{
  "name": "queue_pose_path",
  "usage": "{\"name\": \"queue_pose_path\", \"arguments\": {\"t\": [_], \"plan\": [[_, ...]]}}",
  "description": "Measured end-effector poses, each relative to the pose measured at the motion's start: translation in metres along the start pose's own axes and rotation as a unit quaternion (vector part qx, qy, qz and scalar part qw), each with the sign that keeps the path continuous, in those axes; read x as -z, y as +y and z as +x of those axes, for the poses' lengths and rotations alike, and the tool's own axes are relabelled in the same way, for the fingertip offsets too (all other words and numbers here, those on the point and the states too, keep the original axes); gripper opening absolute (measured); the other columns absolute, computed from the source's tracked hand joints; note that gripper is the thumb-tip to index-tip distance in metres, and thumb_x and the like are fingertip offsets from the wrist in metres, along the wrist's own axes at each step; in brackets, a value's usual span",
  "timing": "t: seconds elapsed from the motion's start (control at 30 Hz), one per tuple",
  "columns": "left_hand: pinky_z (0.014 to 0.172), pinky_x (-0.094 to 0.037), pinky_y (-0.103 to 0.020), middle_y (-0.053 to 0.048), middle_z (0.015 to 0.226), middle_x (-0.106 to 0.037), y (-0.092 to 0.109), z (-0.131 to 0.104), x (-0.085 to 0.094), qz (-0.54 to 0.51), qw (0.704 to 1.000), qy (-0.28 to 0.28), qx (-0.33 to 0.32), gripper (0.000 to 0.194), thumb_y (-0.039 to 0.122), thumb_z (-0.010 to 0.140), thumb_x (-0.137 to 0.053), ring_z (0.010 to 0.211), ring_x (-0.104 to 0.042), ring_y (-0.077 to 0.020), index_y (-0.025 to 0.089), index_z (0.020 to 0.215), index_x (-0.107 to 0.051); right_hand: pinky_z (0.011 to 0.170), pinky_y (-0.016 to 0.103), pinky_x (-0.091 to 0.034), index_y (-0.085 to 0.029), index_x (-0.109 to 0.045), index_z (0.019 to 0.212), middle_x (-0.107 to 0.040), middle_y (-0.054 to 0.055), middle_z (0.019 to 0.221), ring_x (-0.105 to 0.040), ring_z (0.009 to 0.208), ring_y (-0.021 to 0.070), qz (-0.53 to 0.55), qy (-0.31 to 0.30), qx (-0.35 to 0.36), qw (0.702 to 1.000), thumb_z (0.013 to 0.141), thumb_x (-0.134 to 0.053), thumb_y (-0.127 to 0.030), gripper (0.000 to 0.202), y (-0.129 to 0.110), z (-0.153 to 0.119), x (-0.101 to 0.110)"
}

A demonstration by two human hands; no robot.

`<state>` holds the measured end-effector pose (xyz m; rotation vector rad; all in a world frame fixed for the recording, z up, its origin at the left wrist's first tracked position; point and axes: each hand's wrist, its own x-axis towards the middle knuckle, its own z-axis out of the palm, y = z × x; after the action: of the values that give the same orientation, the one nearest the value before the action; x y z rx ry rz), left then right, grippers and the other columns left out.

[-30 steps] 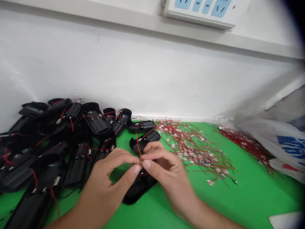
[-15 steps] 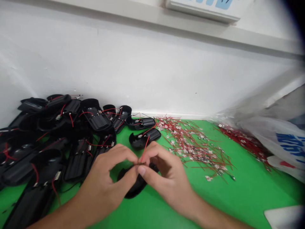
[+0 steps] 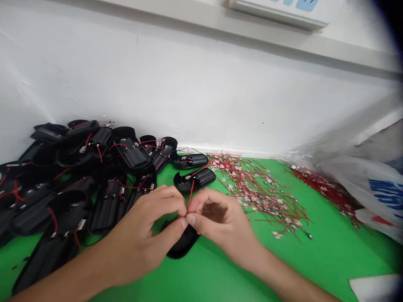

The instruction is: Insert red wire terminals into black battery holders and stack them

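Note:
My left hand and my right hand meet fingertip to fingertip, thumbs and forefingers pinched around a short red wire. The wire sticks up between them; its lower end is hidden by the fingers. Below the hands lies a black plastic housing on the green table, partly covered by my fingers. Just beyond the fingertips rests another black housing with a red wire.
Many black housings with red wires are heaped on the left against the white wall. Loose red wires with metal tabs spread over the green table at right. A plastic bag with more wires lies farther right.
My view has shifted slightly, so the housings appear a little farther right. The pinched fingers have moved a little, and the wire now stands more upright.

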<state>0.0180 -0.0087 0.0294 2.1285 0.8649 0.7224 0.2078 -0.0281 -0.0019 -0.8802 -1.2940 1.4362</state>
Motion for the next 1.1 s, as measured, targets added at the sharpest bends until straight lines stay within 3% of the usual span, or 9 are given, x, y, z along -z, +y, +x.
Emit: {"name": "queue_pose_path", "arguments": {"t": [0.23,0.33,0.47,0.7,1.1], "plan": [[0.084,-0.044,-0.022,0.003,0.096,-0.061,0.0,0.001,0.001,0.014,0.999,-0.028,0.01,0.024,0.018,0.098,-0.051,0.09,-0.059,-0.0115,0.024,0.085,-0.069,0.05,0.02,-0.044,-0.019,-0.064,0.087,-0.057,-0.005,0.064,-0.049,0.051,0.0077,0.071,-0.01,-0.064,0.995,0.08,-0.083,-0.036,0.026,0.001,0.001,0.001],[0.082,-0.045,-0.023,0.002,0.096,-0.061,-0.001,0.001,0.001,0.007,0.999,-0.024,0.024,0.02,0.02,0.097,-0.052,0.089,-0.059,-0.0116,0.023,0.083,-0.067,0.053,0.02,-0.041,-0.019,-0.064,0.082,-0.056,-0.004,0.065,-0.049,0.056,0.0082,-0.006,0.019,0.004,1.0,0.083,-0.079,-0.028,0.018,0.003,-0.003,0.0],[0.082,-0.046,-0.024,0.001,0.097,-0.061,-0.001,0.0,0.001,0.004,0.999,-0.033,0.043,0.019,0.023,0.098,-0.052,0.09,-0.059,-0.0127,0.021,0.083,-0.063,0.061,0.024,-0.042,-0.019,-0.064,0.083,-0.059,-0.002,0.075,-0.052,0.066,0.011,-0.162,0.036,0.111,0.98,0.091,-0.068,-0.02,0.008,0.002,-0.008,0.0],[0.091,-0.045,-0.031,-0.003,0.105,-0.058,-0.004,0.0,0.003,0.051,0.997,-0.054,0.008,0.019,0.02,0.101,-0.045,0.098,-0.056,-0.0171,0.02,0.09,-0.061,0.058,0.024,-0.036,-0.02,-0.054,0.082,-0.05,-0.004,0.071,-0.044,0.064,0.0113,-0.186,-0.052,0.038,0.98,0.098,-0.058,-0.028,0.018,-0.004,-0.004,0.008],[0.094,-0.045,-0.031,-0.002,0.108,-0.057,0.001,0.001,0.007,0.093,0.983,-0.157,0.001,0.024,0.016,0.102,-0.04,0.104,-0.055,-0.0187,0.022,0.088,-0.059,0.054,0.023,-0.03,-0.019,-0.05,0.071,-0.043,-0.006,0.063,-0.037,0.058,0.0089,-0.287,-0.165,0.019,0.944,0.093,-0.053,-0.014,0.022,-0.013,-0.006,0.011]]}}
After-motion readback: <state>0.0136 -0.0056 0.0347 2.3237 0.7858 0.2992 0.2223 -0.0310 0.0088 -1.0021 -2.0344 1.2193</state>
